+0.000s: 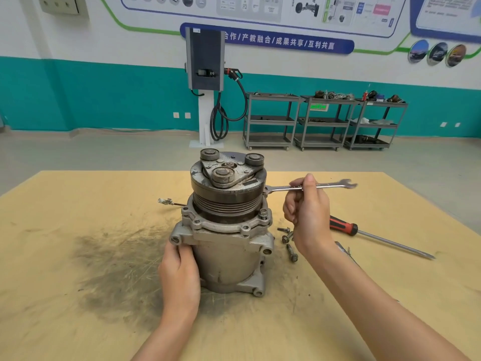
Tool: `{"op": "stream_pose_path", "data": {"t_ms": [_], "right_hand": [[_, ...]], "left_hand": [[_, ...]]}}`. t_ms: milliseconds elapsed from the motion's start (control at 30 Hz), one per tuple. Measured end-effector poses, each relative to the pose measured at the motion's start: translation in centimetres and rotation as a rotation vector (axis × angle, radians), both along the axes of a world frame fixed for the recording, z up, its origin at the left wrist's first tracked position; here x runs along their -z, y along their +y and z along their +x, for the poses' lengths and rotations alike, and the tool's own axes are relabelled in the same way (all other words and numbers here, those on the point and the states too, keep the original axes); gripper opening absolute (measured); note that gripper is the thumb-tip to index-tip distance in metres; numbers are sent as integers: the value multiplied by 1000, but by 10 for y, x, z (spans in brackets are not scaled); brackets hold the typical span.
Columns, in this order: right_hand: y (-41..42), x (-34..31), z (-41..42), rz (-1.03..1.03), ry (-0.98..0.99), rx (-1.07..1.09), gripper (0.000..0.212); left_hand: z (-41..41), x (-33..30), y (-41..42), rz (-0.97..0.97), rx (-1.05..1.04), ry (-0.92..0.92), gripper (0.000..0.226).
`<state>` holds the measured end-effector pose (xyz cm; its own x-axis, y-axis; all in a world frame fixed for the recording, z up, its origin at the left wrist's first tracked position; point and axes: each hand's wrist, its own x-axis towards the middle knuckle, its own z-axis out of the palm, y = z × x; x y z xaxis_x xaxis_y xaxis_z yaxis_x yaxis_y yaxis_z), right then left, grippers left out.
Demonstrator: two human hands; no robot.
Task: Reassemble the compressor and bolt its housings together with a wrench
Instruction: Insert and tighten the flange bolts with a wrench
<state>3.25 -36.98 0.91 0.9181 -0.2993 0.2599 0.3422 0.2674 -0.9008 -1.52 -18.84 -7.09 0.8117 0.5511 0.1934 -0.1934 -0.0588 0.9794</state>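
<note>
My left hand (179, 272) lies flat against the lower left side of the compressor (226, 230), fingers straight, steadying it upright in the middle of the table (65, 256). My right hand (307, 214) pinches the shank of the wrench (309, 187) between thumb and fingertips, the other fingers curled. The wrench lies level, its ring end by the pulley's right edge. Loose bolts (287, 239) lie just right of the housing, a screwdriver (377, 238) beyond them.
</note>
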Motion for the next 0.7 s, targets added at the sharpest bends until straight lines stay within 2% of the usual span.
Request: {"op": "stream_pose_path", "data": {"t_ms": [100, 233, 567, 700], "right_hand": [[8, 8, -16, -112, -132, 103, 30], [7, 8, -23, -194, -192, 75, 25], [-4, -12, -1, 25, 98, -88, 33], [-3, -12, 1, 50, 123, -87, 33]], "left_hand": [[0, -1, 0, 2, 2, 12, 22], [-1, -2, 0, 1, 5, 13, 24], [1, 1, 1, 16, 6, 13, 24], [0, -1, 1, 18, 4, 11, 30]]}}
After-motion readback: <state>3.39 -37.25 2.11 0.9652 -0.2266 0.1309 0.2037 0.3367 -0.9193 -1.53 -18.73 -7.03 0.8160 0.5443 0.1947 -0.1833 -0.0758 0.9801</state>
